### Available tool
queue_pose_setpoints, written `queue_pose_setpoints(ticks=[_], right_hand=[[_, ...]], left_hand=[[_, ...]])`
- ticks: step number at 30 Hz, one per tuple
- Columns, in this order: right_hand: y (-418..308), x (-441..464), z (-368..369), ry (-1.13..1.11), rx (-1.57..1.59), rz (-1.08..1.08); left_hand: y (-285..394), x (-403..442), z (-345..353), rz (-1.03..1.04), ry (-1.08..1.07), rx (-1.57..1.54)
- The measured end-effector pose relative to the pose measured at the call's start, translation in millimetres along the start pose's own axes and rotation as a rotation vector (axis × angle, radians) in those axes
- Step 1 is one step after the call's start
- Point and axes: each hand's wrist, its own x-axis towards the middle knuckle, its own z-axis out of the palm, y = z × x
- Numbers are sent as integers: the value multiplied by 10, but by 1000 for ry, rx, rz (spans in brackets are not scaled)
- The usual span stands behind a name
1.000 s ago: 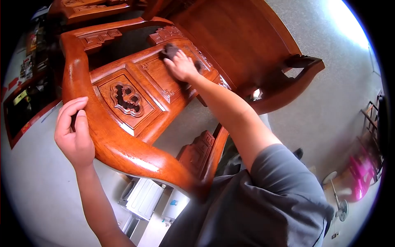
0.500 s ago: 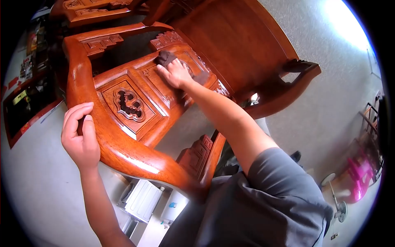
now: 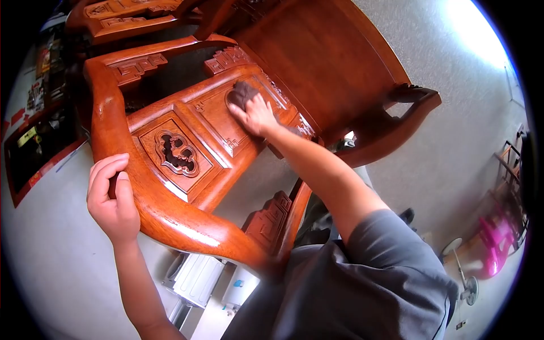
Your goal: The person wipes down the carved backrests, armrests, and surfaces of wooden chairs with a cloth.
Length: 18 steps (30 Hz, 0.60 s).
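Note:
A dark brown cloth (image 3: 243, 95) lies bunched under the fingers of my right hand (image 3: 258, 117), which presses it against the carved panel (image 3: 212, 107) of a glossy reddish-brown wooden chair. At the left, my left hand (image 3: 115, 195) rests against the outer side of the chair's thick curved rail (image 3: 170, 221), its fingers bent and nothing seen in them. Between the two hands is a second panel with a dark cut-out carving (image 3: 178, 154).
A broad wooden panel with a curved arm (image 3: 405, 122) stands beyond my right hand. More carved furniture (image 3: 130, 20) is at the top left. A white appliance (image 3: 198, 277) is below, with a fan (image 3: 470, 290) and a pink object (image 3: 497, 249) at the right.
My right hand and the cloth have shifted over the panel, first slightly left, then right and down. My left hand has moved slightly down and right in view, still at the rail.

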Motion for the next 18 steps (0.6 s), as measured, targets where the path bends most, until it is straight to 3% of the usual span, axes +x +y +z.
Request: queue_pose_setpoints(ticks=[5, 9, 14, 18], right_hand=[[347, 275, 16, 15, -171, 163], [590, -204, 76, 353, -20, -74], [270, 139, -47, 132, 61, 199], [135, 349, 106, 233, 42, 106]], left_hand=[[0, 5, -10, 12, 2, 14], [-14, 2, -10, 6, 11, -21], [-21, 7, -20, 12, 7, -3], [-36, -1, -18, 7, 15, -4]])
